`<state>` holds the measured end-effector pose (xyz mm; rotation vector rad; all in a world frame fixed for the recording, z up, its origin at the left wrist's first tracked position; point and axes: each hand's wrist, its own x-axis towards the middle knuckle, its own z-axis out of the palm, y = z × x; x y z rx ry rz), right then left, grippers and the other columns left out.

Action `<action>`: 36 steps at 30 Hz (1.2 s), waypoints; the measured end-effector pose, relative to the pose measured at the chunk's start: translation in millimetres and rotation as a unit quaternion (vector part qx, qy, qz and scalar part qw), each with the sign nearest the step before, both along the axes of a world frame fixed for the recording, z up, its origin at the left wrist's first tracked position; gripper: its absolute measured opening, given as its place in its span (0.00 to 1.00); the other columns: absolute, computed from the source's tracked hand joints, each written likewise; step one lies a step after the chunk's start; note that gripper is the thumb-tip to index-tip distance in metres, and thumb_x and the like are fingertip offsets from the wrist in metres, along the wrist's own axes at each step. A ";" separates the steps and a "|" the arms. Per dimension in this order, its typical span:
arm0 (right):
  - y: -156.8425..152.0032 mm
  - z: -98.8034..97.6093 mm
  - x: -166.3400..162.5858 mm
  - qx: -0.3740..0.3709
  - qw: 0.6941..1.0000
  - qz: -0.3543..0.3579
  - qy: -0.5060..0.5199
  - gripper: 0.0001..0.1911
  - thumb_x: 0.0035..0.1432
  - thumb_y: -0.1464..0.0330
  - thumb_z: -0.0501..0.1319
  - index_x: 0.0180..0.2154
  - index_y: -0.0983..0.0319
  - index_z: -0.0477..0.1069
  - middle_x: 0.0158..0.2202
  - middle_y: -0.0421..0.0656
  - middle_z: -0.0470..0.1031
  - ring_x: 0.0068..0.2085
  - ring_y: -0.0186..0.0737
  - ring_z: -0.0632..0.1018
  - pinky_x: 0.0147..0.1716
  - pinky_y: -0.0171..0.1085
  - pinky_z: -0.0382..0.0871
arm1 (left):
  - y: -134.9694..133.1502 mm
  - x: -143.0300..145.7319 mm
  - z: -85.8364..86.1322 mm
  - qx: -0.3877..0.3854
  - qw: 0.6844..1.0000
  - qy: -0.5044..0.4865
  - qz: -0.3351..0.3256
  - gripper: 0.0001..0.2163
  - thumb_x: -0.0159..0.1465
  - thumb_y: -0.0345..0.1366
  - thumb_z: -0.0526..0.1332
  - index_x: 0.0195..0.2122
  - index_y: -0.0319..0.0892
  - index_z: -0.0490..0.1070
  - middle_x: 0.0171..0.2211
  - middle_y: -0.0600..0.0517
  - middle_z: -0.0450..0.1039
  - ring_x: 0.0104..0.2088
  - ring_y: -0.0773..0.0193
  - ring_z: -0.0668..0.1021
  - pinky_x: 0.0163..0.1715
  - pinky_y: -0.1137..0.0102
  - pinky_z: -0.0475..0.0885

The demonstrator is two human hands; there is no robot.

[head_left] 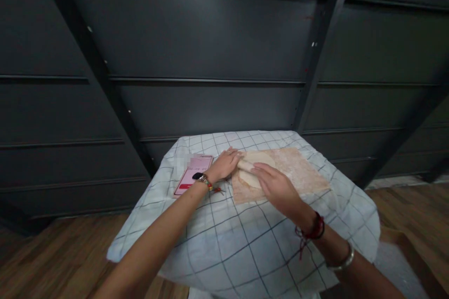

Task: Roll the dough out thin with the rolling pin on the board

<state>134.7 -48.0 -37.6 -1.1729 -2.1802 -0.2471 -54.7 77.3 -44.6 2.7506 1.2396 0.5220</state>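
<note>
1. We have the pale rolling pin [246, 165] just right of the frame's centre and below its middle, slanting slightly down to the right.
2. Our right hand [280, 189] is closed on the pin's right end, fingers bent over it.
3. Our left hand [226, 164] lies at the pin's left end with its fingers reaching over; we cannot tell whether they clasp it.
4. Under the pin we see a pale, flat round of dough [264, 157], showing above and below it.
5. The dough lies on the left part of a floury brown board [310, 170], right of centre in the frame.
6. Left of our left hand, a phone [201, 163] with a pink screen rests near the wrist, which wears a watch [198, 176].
7. On our right wrist, at the lower right, we wear a red cord bracelet [317, 226] and a silver bangle [345, 259].
8. A white checked cloth [238, 243] spreads across the lower middle, beneath board and phone; dark panels [196, 28] fill the upper frame.
</note>
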 end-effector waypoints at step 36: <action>73.1 -16.1 -1.1 -0.044 0.985 -0.069 -0.150 0.22 0.64 0.68 0.50 0.56 0.73 0.63 0.52 0.58 0.71 0.54 0.47 0.72 0.53 0.42 0.66 | 73.5 34.6 0.1 -0.048 0.989 0.135 0.040 0.25 0.68 0.38 0.46 0.66 0.43 0.51 0.65 0.46 0.53 0.65 0.52 0.56 0.60 0.57 0.52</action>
